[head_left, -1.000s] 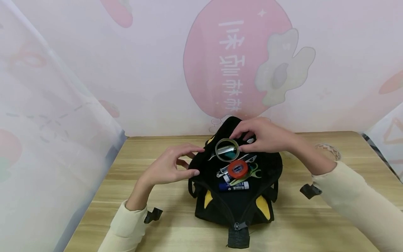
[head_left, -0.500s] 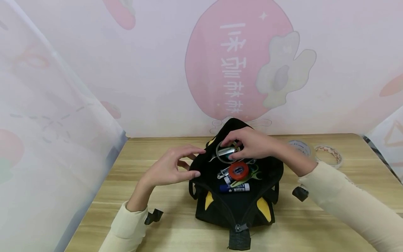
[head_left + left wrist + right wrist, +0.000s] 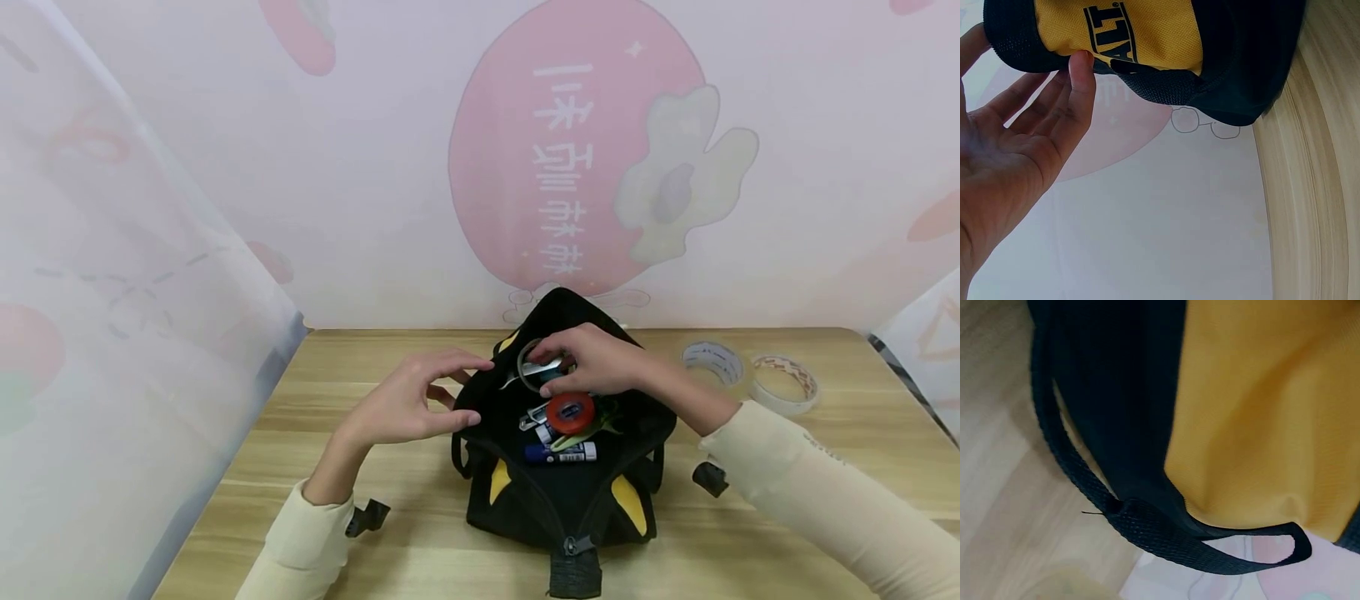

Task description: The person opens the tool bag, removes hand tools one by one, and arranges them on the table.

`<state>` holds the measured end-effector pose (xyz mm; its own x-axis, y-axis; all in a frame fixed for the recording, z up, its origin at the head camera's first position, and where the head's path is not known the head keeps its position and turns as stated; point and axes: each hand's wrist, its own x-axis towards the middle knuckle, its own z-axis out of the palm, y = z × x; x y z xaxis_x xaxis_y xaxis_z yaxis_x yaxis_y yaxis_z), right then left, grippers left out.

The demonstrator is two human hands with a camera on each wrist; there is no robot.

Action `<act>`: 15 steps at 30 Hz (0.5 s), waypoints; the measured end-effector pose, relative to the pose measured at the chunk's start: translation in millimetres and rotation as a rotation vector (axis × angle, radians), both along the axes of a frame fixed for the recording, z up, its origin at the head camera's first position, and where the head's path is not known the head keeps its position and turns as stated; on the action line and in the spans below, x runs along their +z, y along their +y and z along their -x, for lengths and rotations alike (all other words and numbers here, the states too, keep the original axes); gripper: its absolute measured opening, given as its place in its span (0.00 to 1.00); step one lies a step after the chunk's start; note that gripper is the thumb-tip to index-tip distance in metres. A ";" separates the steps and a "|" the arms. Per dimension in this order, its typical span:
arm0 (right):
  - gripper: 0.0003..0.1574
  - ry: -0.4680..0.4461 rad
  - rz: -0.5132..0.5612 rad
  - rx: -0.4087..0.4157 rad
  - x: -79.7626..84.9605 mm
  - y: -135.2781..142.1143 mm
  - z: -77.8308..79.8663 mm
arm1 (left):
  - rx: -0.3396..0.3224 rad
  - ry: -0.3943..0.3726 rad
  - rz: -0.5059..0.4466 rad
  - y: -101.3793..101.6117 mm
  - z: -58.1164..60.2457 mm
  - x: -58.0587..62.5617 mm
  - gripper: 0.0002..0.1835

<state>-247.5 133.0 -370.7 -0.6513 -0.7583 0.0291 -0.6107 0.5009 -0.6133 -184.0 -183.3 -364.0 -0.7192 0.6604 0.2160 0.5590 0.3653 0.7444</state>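
Note:
A black and yellow tool bag [image 3: 570, 492] stands unzipped on the table. My left hand [image 3: 408, 400] holds its left rim; in the left wrist view the fingers [image 3: 1082, 81] lie against the bag's outer side. My right hand [image 3: 592, 362] reaches into the bag and grips a roll of tape [image 3: 522, 367], which it partly covers. Inside, near that hand, lie a red disc with a dark centre [image 3: 572, 413], a blue and white glue stick [image 3: 561, 452] and a green-handled tool [image 3: 596, 433]. The right wrist view shows only the bag's yellow side [image 3: 1254, 425] and strap.
Right of the bag, two more rolls of tape, one clear [image 3: 716, 365] and one with a patterned core [image 3: 786, 383], lie on the wooden table [image 3: 360, 358]. A printed backdrop [image 3: 375, 192] rises behind the table.
My right hand has moved left and lower into the bag, shifting the roll of tape slightly left and covering more of it. The left hand stays at the rim.

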 end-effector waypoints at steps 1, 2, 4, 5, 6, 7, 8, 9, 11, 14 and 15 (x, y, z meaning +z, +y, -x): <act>0.29 0.002 -0.007 0.002 -2.6 -0.1 0.2 | -0.002 0.001 -0.001 0.3 0.1 0.0 0.31; 0.29 0.005 -0.015 0.005 -5.3 -0.2 0.6 | -0.002 0.001 -0.001 0.4 0.3 0.0 0.31; 0.30 0.013 -0.035 0.008 -10.8 -0.8 1.7 | -0.005 0.000 -0.003 0.6 0.6 -0.1 0.31; 0.30 0.015 -0.045 0.006 -13.1 -1.0 2.1 | -0.006 0.001 -0.004 0.7 0.7 -0.1 0.31; 0.30 0.021 -0.054 0.005 -15.2 -1.0 2.4 | -0.007 0.001 -0.004 0.8 0.8 -0.1 0.31; 0.30 0.022 -0.062 0.002 -17.0 -1.1 2.7 | -0.008 0.003 -0.004 0.8 0.8 -0.1 0.31; 0.31 0.025 -0.071 -0.002 -18.5 -1.3 3.1 | -0.009 0.004 -0.004 0.9 0.9 0.0 0.31; 0.31 0.024 -0.078 -0.005 -19.8 -1.5 3.5 | -0.010 0.005 -0.005 1.1 1.0 0.2 0.31; 0.31 0.022 -0.090 -0.017 -21.0 -2.0 4.0 | -0.010 0.009 -0.002 1.4 1.2 0.5 0.31; 0.32 0.018 -0.101 -0.033 -22.8 -3.7 5.3 | -0.009 0.010 0.001 1.6 1.6 1.0 0.31; 0.32 0.017 -0.105 -0.038 -23.6 -4.4 5.8 | -0.008 0.010 0.001 1.6 1.7 1.0 0.32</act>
<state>-253.2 128.6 -394.3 -0.6800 -0.7323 -0.0378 -0.5995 0.5849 -0.5464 -185.7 -181.7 -363.0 -0.7119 0.6662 0.2220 0.5690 0.3620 0.7383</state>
